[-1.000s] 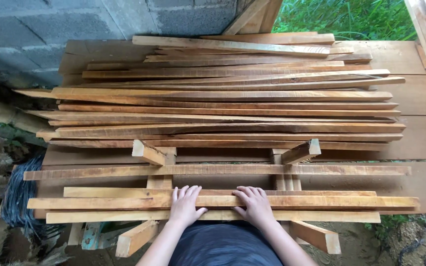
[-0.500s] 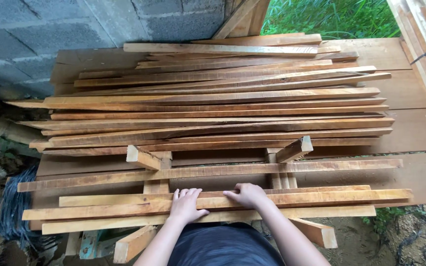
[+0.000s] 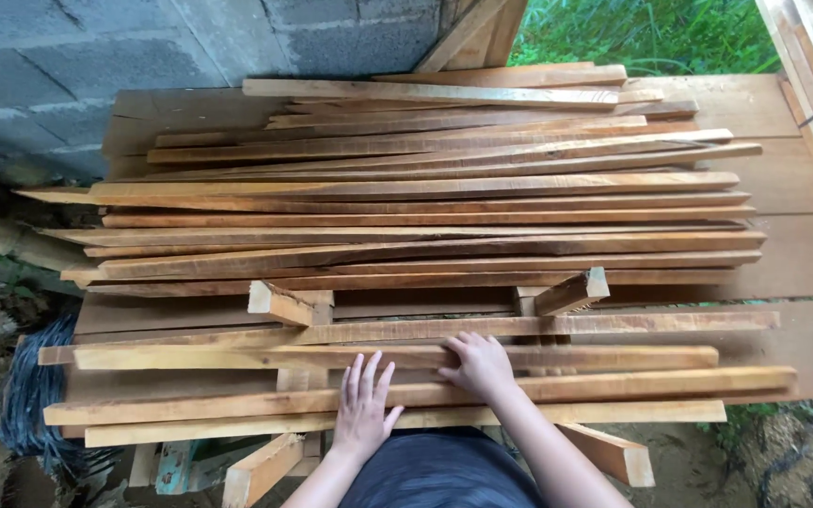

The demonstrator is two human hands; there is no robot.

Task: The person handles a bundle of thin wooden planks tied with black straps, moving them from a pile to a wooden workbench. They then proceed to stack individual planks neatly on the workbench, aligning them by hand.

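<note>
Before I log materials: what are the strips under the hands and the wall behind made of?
The long strips under the left hand and right hand look like rough-sawn, unfinished wood: orange-brown grain, splintery edges. The wall looks like bare grey concrete block, with visible mortar joints.

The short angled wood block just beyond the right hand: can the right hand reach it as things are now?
Probably yes. The right hand lies on a slat just below the block, and nothing covers it.

A broad wooden platform [image 3: 792,254] of boards carries the load; a heap of long wooden slats [image 3: 425,198] lies across it. Nearer, more slats [image 3: 237,400] rest on two angled crosspieces [image 3: 279,304].
</note>
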